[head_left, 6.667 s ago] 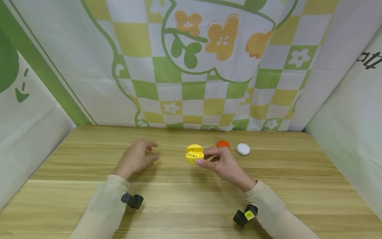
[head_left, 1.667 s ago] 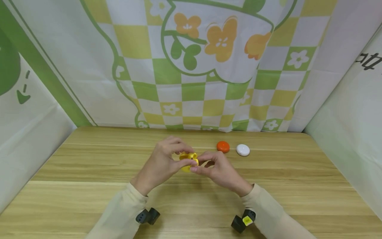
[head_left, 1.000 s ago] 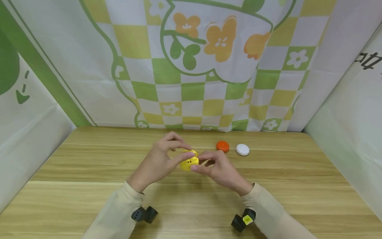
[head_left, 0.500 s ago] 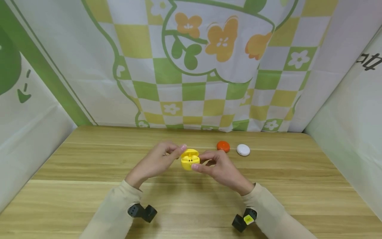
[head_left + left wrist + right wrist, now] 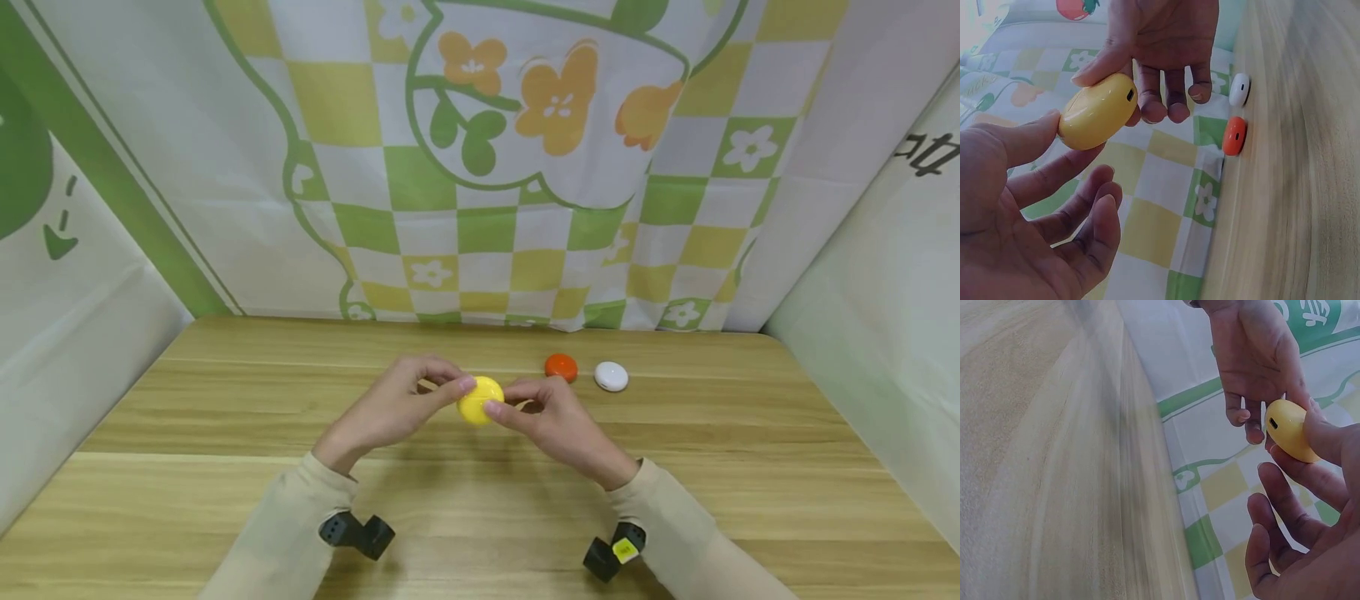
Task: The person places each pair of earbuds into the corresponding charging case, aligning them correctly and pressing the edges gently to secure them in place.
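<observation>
A closed yellow earbud case point(image 5: 480, 401) is held just above the wooden table point(image 5: 480, 517), between both hands. My right hand point(image 5: 507, 398) pinches its right side with thumb and fingers. My left hand point(image 5: 454, 390) holds its left end, thumb tip and forefinger on it. In the left wrist view the yellow case point(image 5: 1099, 111) sits between my left thumb point(image 5: 1025, 139) and the right hand's fingers point(image 5: 1166, 94). The right wrist view shows the same case point(image 5: 1290, 429), its small port facing the camera.
A closed orange case point(image 5: 560, 367) and a closed white case point(image 5: 611, 376) lie side by side on the table, behind and to the right of my right hand. A patterned cloth backdrop point(image 5: 480, 167) closes off the far edge and both sides.
The yellow case's lid, open half a second ago, is now closed. My left fingers came down onto the case. Both hands stayed in place over the table's middle.
</observation>
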Motion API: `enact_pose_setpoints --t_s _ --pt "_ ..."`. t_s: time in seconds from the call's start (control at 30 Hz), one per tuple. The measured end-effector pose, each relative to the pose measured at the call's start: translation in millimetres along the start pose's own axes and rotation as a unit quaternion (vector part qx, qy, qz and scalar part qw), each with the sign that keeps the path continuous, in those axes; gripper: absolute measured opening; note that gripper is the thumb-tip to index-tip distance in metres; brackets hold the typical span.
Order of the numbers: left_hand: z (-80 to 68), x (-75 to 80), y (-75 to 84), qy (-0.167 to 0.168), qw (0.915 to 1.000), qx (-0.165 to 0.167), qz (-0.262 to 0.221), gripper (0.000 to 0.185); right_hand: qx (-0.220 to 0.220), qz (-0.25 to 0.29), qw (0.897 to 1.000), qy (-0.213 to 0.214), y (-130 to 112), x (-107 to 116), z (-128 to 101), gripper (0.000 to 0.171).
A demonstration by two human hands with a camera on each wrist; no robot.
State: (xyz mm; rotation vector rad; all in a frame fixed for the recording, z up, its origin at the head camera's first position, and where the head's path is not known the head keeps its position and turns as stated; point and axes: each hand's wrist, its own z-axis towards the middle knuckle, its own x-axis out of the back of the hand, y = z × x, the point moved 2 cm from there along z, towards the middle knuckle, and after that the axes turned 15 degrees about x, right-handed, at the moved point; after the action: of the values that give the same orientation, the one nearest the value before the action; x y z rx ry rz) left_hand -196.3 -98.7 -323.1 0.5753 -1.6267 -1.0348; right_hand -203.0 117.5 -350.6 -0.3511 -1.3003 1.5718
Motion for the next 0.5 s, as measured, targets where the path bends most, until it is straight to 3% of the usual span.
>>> enact_pose_setpoints --t_s 0.13,0.3,0.4,0.5 --pt "0.0 0.1 0.6 0.001 0.9999 -0.010 0.011 0.023 0.001 0.012 1.000 0.003 0.6 0.7 0.1 0.021" --pt "-0.5 0.3 -0.2 -0.026 0.9994 -0.003 0.023 0.021 0.004 0.008 1.000 0.004 0.5 2.3 -0.3 0.022" --pt "-0.8 -0.6 -0.1 -0.038 0.9991 0.005 0.019 0.021 0.019 -0.034 0.999 0.013 -0.9 3.4 -0.8 0.024" --pt "-0.6 -1.1 0.7 -0.033 0.9992 0.007 0.020 0.021 0.069 -0.111 0.991 0.029 -4.0 4.4 -1.4 0.042"
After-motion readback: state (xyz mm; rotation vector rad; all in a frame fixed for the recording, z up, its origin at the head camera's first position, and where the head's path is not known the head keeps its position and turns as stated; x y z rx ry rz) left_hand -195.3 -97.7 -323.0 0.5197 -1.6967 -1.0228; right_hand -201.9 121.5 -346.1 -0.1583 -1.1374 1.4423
